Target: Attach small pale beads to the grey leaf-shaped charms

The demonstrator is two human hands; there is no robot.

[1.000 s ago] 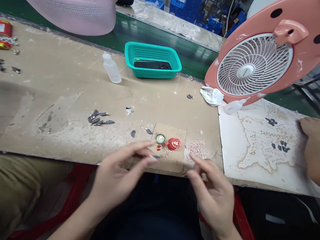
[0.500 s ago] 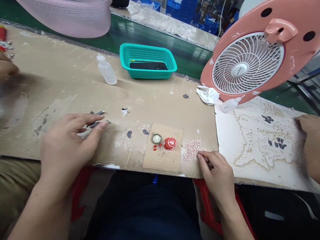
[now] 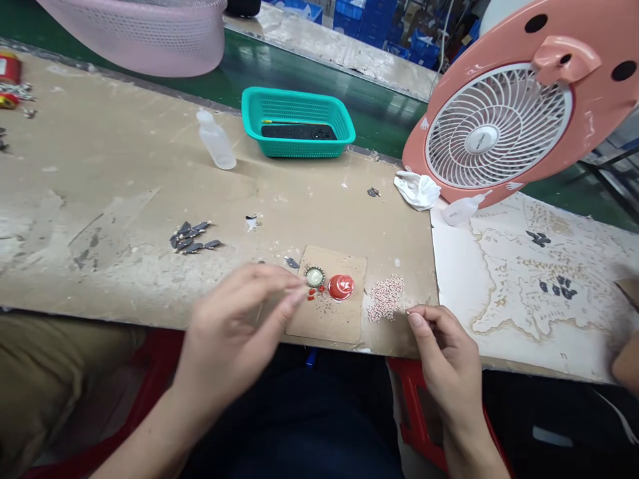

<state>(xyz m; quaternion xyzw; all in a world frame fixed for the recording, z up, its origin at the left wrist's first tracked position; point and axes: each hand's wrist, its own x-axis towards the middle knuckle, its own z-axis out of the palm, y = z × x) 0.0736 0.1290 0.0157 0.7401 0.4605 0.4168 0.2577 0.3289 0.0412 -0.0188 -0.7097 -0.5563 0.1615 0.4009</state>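
Observation:
My left hand (image 3: pixel 239 326) is over the table just left of the small cardboard piece (image 3: pixel 327 322). Its thumb and forefinger come together, slightly blurred, and whatever is between them is hidden. On the cardboard are a bottle cap (image 3: pixel 314 277) with a pale filling, a glossy red disc-like piece (image 3: pixel 341 287) and small red bits (image 3: pixel 311 294). My right hand (image 3: pixel 446 356) is pinched beside a patch of tiny pinkish beads (image 3: pixel 385 297); what it grips is too small to make out. Small dark grey pieces (image 3: pixel 192 237) with pale tips lie in a pile to the left.
A teal basket (image 3: pixel 298 148) holds a phone. A white squeeze bottle (image 3: pixel 217 141) stands left of it. At right are a pink fan (image 3: pixel 482 140), crumpled tissue (image 3: pixel 417 191), another small bottle (image 3: pixel 459 210) and a map sheet (image 3: pixel 499 266) with dark pieces. A co-worker's hand (image 3: pixel 628 359) shows at the right edge.
My left hand has moved right, from the dark pile to the cardboard's edge. My right hand has shifted slightly right. The co-worker's hand at left has left the view.

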